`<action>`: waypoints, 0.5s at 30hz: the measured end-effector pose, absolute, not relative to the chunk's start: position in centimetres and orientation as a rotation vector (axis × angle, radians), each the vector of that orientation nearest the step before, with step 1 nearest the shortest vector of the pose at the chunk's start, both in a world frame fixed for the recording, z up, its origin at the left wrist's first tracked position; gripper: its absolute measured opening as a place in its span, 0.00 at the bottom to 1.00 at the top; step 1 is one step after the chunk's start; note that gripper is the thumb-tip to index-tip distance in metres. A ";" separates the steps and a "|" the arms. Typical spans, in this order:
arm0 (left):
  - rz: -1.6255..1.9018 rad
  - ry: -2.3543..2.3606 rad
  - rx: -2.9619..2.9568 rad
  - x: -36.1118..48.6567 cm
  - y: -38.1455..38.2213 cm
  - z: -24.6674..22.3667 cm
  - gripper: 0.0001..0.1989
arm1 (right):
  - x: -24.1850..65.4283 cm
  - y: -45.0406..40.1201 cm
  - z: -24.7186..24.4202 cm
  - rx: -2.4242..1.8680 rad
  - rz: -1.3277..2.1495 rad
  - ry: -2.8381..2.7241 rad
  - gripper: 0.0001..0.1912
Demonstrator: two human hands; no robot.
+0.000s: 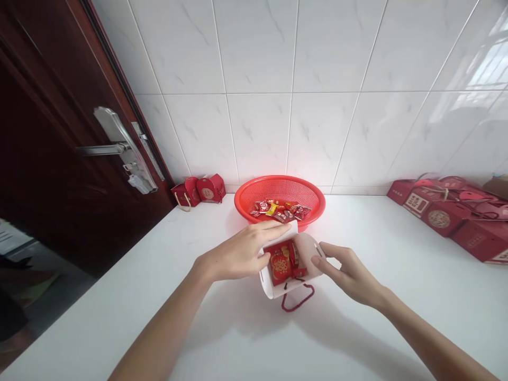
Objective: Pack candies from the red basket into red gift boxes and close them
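A small gift box [266, 279] with its top flaps open and white inner walls is between my two hands at the middle of the white table. Inside it lie red wrapped candies [281, 265] with gold print. My left hand [242, 248] grips the box's left side, its fingers along the far flap and its thumb at the near left edge. With thumb and fingers, my right hand [345, 272] pinches the right flap. A dark red cord handle [298, 308] hangs from the near side. The box's outer faces are mostly hidden.
Behind the box stands a red plastic basket [240, 203] holding several wrapped candies [278, 209]. Two red boxes [212, 189] sit at the back left, near a dark door [51, 106]. Several red gift boxes [444, 214] are grouped at the right. A tiled wall [260, 132] borders the table [159, 296].
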State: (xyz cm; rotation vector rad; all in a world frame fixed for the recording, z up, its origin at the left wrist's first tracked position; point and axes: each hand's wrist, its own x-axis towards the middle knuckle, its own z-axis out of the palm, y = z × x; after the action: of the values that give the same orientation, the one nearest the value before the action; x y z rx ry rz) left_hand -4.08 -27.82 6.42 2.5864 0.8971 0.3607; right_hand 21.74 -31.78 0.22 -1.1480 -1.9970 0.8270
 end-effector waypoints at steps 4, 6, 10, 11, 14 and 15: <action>0.383 0.960 2.583 -4.4 -28.1 7.0 0.36 | 21.2 -32.2 -1.2 -1.139 0.781 -1.918 0.25; 0.390 0.992 2.627 -4.4 -28.4 7.1 0.33 | 20.9 -32.4 -1.9 -1.130 0.749 -1.903 0.25; 0.542 0.970 2.724 -3.8 -29.4 7.2 0.25 | 20.3 -32.8 -3.4 -1.097 0.578 -1.897 0.23; 0.604 0.944 2.732 -3.6 -29.6 7.2 0.23 | 20.2 -32.9 -3.7 -1.092 0.535 -1.899 0.22; 0.781 0.826 2.753 -3.1 -30.5 7.3 0.19 | 19.8 -33.1 -4.4 -1.078 0.467 -1.894 0.20; 0.822 0.782 2.758 -2.9 -30.8 7.3 0.18 | 19.7 -33.2 -4.5 -1.074 0.460 -1.889 0.19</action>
State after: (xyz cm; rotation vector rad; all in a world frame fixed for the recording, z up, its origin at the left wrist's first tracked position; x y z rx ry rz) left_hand -2.94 -30.80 7.33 2.7580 0.7816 0.8217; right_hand 19.66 -33.24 -4.49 -1.0740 -1.8889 0.4599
